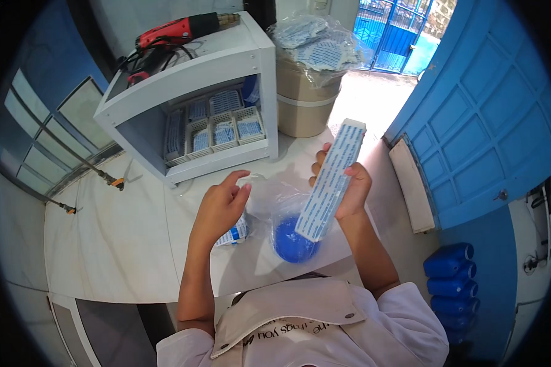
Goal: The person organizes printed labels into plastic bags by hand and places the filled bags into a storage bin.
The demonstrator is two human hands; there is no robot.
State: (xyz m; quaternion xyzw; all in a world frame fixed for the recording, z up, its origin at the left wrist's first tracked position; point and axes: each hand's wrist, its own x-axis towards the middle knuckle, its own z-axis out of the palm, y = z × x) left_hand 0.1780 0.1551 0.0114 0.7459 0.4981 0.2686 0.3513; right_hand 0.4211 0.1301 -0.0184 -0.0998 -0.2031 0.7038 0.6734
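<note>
My right hand [356,190] grips a long, narrow white packet [333,179] covered in rows of blue print. It is tilted, its far end pointing toward the doorway and its near end above a round blue object [294,243]. That object sits inside a clear plastic bag [282,199] on the white counter [119,243]. To the left, my left hand [220,208] is raised over the counter, thumb and forefinger apart with nothing between them. Partly hidden below its wrist lies a small white-and-blue printed packet [236,233].
A grey shelf box [220,163] holds white plastic baskets [225,133] of printed packets; a red heat gun [165,34] lies on top. Beside it, a tan drum [303,110] carries a plastic bag of packets [323,46]. Right are a blue door [491,105] and blue jerrycans [450,275].
</note>
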